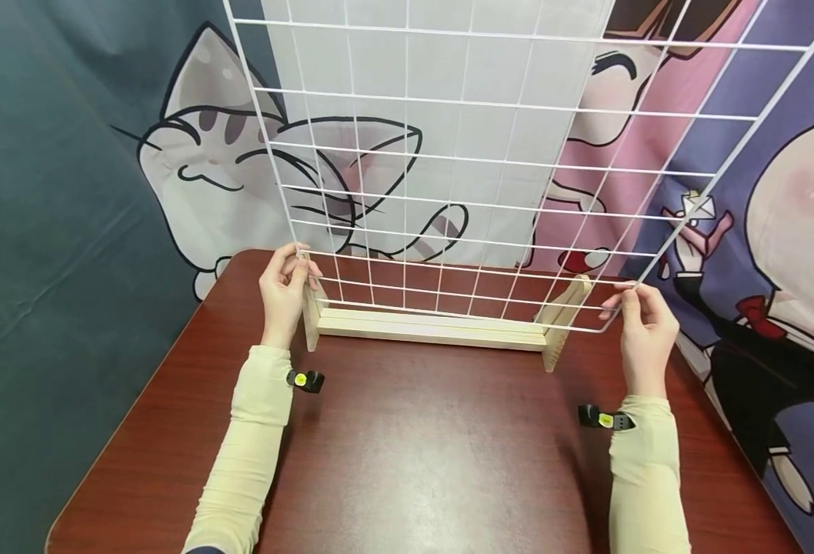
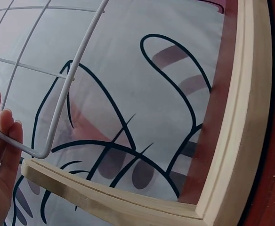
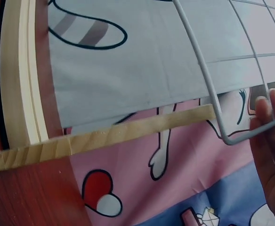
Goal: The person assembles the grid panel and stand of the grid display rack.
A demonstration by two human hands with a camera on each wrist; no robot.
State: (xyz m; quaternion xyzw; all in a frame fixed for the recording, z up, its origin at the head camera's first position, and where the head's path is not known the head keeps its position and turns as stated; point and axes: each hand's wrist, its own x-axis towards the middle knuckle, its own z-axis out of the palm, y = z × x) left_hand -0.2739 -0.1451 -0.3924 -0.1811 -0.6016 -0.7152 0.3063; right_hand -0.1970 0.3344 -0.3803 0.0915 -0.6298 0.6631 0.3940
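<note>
A white wire grid panel [image 1: 407, 153] is held tilted above a pale wooden stand [image 1: 435, 332]. My left hand [image 1: 284, 291] grips the panel near its lower left corner, thumb and fingers about the wire. At the lower right corner, my right hand [image 1: 648, 327] pinches the edge wire in the same way. The left wrist view has the rounded panel corner [image 2: 44, 154] close to the tip of one wooden upright [image 2: 104, 195]. In the right wrist view, the other corner [image 3: 227, 140] overlaps the end of the opposite upright [image 3: 128, 132]; whether they touch, I cannot tell.
The stand rests on a dark red-brown table [image 1: 421, 446] near its far edge. A cloth backdrop with cartoon figures [image 1: 206, 177] hangs behind and to the right of it. Black wrist cameras [image 1: 306, 380] sit on both sleeves.
</note>
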